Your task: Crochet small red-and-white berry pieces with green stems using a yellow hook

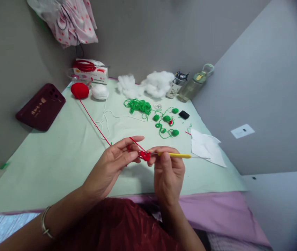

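Observation:
My left hand (117, 160) pinches a small red crochet piece (145, 156) between thumb and fingers. Red yarn (93, 122) runs from a red yarn ball (79, 90) at the back left to my left hand and over its raised index finger. In my right hand (168, 170) is a crochet hook (176, 155) with a yellow handle, gripped between thumb and fingers. Its thin metal shaft points left and meets the red piece; the hook's tip is hidden there. Both hands hover above the near middle of the table.
Several green crocheted pieces (166, 118) lie beyond my hands, near loose green yarn (139, 106). White stuffing (158, 84), a pen cup (175, 87) and a bottle (192, 87) line the back. White paper (207, 146) lies right; a dark red phone-like case (42, 107) leans left.

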`<state>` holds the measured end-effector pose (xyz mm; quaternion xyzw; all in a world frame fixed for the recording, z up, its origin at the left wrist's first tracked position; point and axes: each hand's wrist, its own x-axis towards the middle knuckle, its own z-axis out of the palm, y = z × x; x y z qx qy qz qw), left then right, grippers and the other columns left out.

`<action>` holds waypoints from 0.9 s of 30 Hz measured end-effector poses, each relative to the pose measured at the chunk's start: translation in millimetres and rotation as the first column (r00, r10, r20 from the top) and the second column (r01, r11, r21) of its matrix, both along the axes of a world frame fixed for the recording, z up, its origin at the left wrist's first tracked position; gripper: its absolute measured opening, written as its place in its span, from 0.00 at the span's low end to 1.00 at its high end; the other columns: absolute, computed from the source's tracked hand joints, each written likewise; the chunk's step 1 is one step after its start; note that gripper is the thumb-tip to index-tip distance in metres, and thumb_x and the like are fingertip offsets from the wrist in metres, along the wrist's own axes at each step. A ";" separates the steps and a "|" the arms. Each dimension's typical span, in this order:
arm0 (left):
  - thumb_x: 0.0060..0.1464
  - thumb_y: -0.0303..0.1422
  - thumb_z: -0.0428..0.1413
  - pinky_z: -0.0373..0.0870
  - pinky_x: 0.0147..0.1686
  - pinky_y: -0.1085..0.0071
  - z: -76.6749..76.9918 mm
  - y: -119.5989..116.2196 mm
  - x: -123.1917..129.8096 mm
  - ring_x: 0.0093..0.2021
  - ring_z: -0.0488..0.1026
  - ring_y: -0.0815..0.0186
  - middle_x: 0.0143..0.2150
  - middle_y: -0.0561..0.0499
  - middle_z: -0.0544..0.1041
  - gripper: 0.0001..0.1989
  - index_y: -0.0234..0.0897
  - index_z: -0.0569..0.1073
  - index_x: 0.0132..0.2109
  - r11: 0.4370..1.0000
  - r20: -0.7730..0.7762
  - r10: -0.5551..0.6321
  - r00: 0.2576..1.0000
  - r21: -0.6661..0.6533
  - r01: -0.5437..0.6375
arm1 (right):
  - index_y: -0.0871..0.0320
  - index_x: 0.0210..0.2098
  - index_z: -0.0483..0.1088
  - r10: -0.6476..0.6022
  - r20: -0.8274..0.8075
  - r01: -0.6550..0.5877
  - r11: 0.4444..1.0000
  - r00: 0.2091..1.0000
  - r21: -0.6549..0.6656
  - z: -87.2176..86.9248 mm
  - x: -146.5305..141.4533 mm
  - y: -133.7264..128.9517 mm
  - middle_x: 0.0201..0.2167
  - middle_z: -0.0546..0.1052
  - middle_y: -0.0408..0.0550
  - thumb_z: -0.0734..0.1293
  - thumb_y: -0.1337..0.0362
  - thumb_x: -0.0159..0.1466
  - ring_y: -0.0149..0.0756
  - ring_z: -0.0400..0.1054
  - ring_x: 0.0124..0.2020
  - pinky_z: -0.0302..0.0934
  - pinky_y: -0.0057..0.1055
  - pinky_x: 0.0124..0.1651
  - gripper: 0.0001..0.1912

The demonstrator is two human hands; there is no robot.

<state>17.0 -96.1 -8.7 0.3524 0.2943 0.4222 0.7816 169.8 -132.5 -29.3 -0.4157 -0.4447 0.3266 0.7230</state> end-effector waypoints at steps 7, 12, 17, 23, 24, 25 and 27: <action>0.54 0.33 0.72 0.71 0.45 0.71 3.0 -5.5 8.2 0.37 0.74 0.68 0.36 0.54 0.79 0.21 0.43 0.83 0.55 0.997 -0.074 0.069 0.995 0.022 -0.067 | 0.50 0.48 0.79 -0.229 0.423 0.143 0.964 0.877 0.225 -4.6 -1.7 -10.0 0.39 0.83 0.47 0.65 0.70 0.72 0.36 0.77 0.35 0.75 0.36 0.36 0.12; 0.52 0.35 0.73 0.71 0.45 0.71 1.4 -9.8 12.4 0.39 0.75 0.67 0.34 0.54 0.80 0.24 0.42 0.82 0.56 0.996 -0.006 0.047 0.999 -0.081 -0.047 | 0.46 0.58 0.78 -0.452 0.712 0.159 0.883 0.538 0.441 -16.2 1.2 -14.4 0.47 0.81 0.50 0.71 0.73 0.67 0.40 0.79 0.44 0.77 0.38 0.42 0.23; 0.53 0.33 0.72 0.71 0.44 0.72 4.5 -5.0 8.7 0.37 0.74 0.68 0.37 0.51 0.81 0.22 0.39 0.83 0.55 0.979 0.040 -0.008 0.999 -0.205 0.016 | 0.48 0.51 0.80 -0.303 0.524 0.175 0.944 0.796 0.281 -2.4 4.4 -10.8 0.37 0.81 0.47 0.66 0.72 0.71 0.38 0.78 0.38 0.75 0.37 0.38 0.16; 0.53 0.32 0.72 0.71 0.47 0.70 9.3 -2.8 7.0 0.36 0.75 0.68 0.32 0.53 0.80 0.18 0.40 0.85 0.52 0.990 -0.024 0.117 0.993 -0.072 -0.118 | 0.53 0.40 0.80 -0.091 0.117 0.083 0.994 0.989 0.069 10.4 8.6 -9.2 0.31 0.78 0.43 0.66 0.66 0.73 0.30 0.72 0.26 0.70 0.33 0.32 0.09; 0.54 0.33 0.71 0.71 0.47 0.70 9.6 -3.2 7.1 0.36 0.75 0.68 0.32 0.54 0.79 0.17 0.41 0.85 0.51 0.990 -0.031 0.128 0.991 -0.064 -0.129 | 0.54 0.40 0.81 -0.080 0.085 0.075 0.995 0.993 0.063 10.6 8.8 -9.3 0.31 0.78 0.43 0.67 0.66 0.72 0.29 0.72 0.25 0.69 0.32 0.32 0.09; 0.54 0.33 0.71 0.71 0.48 0.70 9.6 -3.7 7.1 0.37 0.75 0.68 0.32 0.54 0.79 0.16 0.41 0.85 0.51 0.989 -0.040 0.135 0.990 -0.051 -0.137 | 0.54 0.40 0.81 -0.072 0.068 0.068 0.996 0.995 0.064 10.4 8.8 -9.3 0.32 0.78 0.43 0.67 0.66 0.72 0.29 0.72 0.25 0.69 0.32 0.31 0.09; 0.55 0.33 0.70 0.71 0.47 0.71 8.3 -5.1 7.2 0.37 0.75 0.68 0.33 0.55 0.78 0.17 0.44 0.85 0.52 0.992 -0.052 0.125 0.991 -0.009 -0.126 | 0.54 0.40 0.80 -0.045 0.068 0.041 0.997 0.997 0.068 9.4 8.5 -8.9 0.32 0.78 0.44 0.67 0.65 0.72 0.29 0.72 0.25 0.69 0.32 0.31 0.08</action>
